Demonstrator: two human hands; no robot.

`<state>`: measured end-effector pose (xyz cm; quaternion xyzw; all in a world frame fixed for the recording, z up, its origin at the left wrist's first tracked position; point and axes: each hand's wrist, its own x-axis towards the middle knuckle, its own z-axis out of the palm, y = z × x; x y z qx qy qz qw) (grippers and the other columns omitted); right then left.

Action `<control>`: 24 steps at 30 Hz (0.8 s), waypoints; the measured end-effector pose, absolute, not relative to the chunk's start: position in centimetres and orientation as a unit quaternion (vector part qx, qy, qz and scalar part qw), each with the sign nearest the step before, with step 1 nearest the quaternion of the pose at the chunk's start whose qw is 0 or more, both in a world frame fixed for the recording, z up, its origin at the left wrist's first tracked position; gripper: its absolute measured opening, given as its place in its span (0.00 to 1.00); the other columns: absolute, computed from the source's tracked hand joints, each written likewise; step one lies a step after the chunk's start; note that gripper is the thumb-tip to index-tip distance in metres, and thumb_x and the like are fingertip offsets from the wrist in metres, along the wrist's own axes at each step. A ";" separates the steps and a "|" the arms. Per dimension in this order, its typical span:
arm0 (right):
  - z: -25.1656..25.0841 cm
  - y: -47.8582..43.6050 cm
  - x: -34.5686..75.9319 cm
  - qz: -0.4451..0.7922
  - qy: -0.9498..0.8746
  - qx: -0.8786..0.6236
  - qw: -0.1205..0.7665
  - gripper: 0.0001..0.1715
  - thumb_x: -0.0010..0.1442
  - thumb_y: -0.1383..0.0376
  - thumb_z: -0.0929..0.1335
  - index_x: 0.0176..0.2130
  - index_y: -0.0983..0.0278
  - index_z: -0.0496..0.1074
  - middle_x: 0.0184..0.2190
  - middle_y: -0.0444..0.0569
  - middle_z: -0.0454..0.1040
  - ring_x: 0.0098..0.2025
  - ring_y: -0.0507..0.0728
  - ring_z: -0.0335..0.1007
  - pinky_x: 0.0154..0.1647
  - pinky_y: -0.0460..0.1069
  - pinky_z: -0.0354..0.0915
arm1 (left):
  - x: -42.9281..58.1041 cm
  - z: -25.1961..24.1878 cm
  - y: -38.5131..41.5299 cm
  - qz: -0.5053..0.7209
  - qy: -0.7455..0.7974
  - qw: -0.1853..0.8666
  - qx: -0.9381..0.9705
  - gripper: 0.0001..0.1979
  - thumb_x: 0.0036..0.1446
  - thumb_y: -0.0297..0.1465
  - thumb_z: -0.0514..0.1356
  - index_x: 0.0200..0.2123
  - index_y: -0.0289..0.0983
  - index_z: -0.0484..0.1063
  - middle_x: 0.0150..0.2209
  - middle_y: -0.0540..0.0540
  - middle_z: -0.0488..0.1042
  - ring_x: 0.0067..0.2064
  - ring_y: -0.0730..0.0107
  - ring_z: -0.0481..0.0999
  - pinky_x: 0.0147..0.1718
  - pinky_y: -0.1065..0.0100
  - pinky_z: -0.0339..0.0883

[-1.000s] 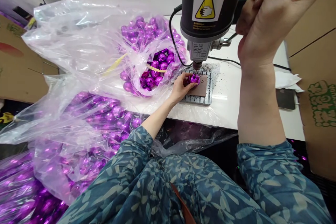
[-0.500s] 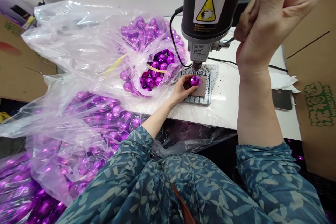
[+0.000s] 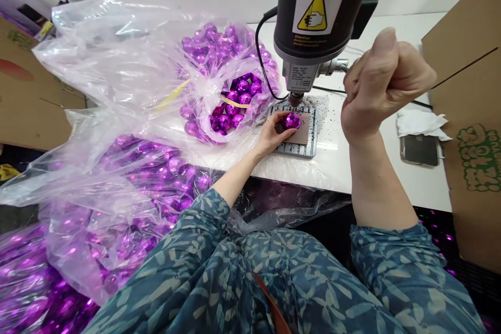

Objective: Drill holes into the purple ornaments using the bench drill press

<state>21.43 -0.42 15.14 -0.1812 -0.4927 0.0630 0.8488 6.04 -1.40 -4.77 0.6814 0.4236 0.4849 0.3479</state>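
Between the thumb and fingers of my left hand [image 3: 274, 133] is a shiny purple faceted ball [image 3: 293, 121]. The ball rests on a brown pad [image 3: 300, 135] on the slotted metal base [image 3: 312, 143] of a small bench drill press [image 3: 317, 15]. Directly above the ball is the drill's chuck [image 3: 296, 99]; whether the bit touches the ball is too small to tell. My right hand [image 3: 381, 81] is closed in a fist around the drill press's feed lever [image 3: 343, 65], and the fingers hide most of the lever.
An open plastic bag of purple balls [image 3: 238, 99] stands left of the drill press. More bagged balls [image 3: 156, 182] lie at lower left. Dark shavings dot the white table [image 3: 332, 167]. A phone [image 3: 420, 150] and white tissue [image 3: 420, 124] lie at right, beside a cardboard box [image 3: 465, 115].
My right hand has come down and slightly left with the lever, and the chuck looks a little lower over the ball. My left hand keeps the ball in the same place.
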 end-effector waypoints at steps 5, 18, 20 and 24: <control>13.3 0.0 22.1 0.048 -0.496 -0.221 0.838 0.50 0.70 0.38 0.70 0.23 0.63 0.39 0.16 0.40 0.37 0.18 0.41 0.37 0.27 0.50 0.34 | 6.1 -5.0 -1.4 0.482 0.431 0.338 0.684 0.35 0.66 0.55 0.74 0.65 0.41 0.73 0.62 0.37 0.82 0.64 0.52 0.83 0.67 0.52 0.77; 8.2 1.7 24.1 0.029 -0.533 -0.239 0.811 0.50 0.71 0.37 0.67 0.21 0.66 0.39 0.15 0.43 0.38 0.19 0.44 0.40 0.24 0.51 0.43 | 6.2 -4.5 -1.6 0.478 0.446 0.344 0.674 0.30 0.65 0.47 0.76 0.64 0.42 0.75 0.63 0.38 0.82 0.65 0.53 0.83 0.69 0.51 0.76; 7.8 1.9 24.3 0.019 -0.538 -0.240 0.808 0.52 0.70 0.35 0.67 0.20 0.66 0.39 0.14 0.43 0.37 0.18 0.44 0.39 0.23 0.51 0.44 | 6.3 -4.5 -1.7 0.479 0.445 0.344 0.674 0.30 0.65 0.47 0.76 0.64 0.42 0.75 0.63 0.37 0.82 0.65 0.53 0.83 0.69 0.51 0.76; 8.2 1.1 23.7 -0.002 -0.535 -0.239 0.811 0.56 0.68 0.30 0.66 0.18 0.64 0.36 0.12 0.42 0.33 0.15 0.45 0.35 0.20 0.51 0.40 | 6.3 -4.4 -1.8 0.482 0.444 0.339 0.675 0.30 0.66 0.47 0.75 0.64 0.41 0.74 0.63 0.36 0.82 0.64 0.52 0.83 0.68 0.50 0.77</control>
